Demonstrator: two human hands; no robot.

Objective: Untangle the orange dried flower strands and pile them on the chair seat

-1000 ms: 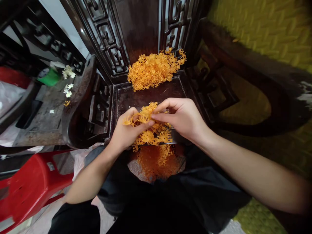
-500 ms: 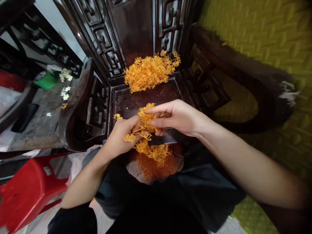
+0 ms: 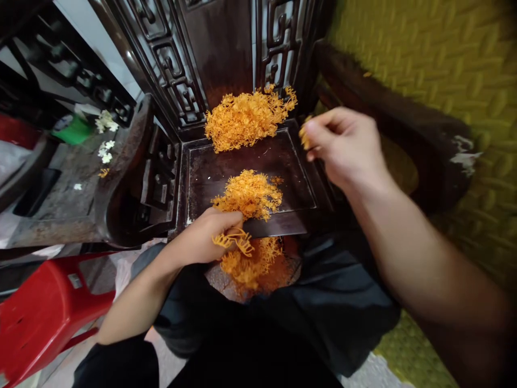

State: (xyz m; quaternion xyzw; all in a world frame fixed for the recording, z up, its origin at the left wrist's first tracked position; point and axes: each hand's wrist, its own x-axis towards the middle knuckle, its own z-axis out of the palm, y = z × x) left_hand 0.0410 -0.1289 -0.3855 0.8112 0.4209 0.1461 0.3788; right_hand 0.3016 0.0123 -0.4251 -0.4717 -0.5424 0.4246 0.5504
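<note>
The hands have parted since a moment ago, when both worked one orange tuft together over the front of the dark chair seat [image 3: 291, 178]. That split suggests a piece has been pulled free and is being carried toward the big heap [image 3: 247, 118] lying at the back of the seat against the carved backrest.

The right hand [image 3: 345, 145] is now raised to the right of that heap, arm stretched across the frame, fingers curled and pinched on a small bit [image 3: 304, 137]; motion blur makes it hard to tell how much it holds.

The left hand [image 3: 204, 237] sits low at the seat's front edge, closed on a short sprig [image 3: 236, 241]. Just beyond it a smaller clump [image 3: 248, 194] lies on the seat, and more strands [image 3: 248, 267] hang below the edge, over the lap.
</note>
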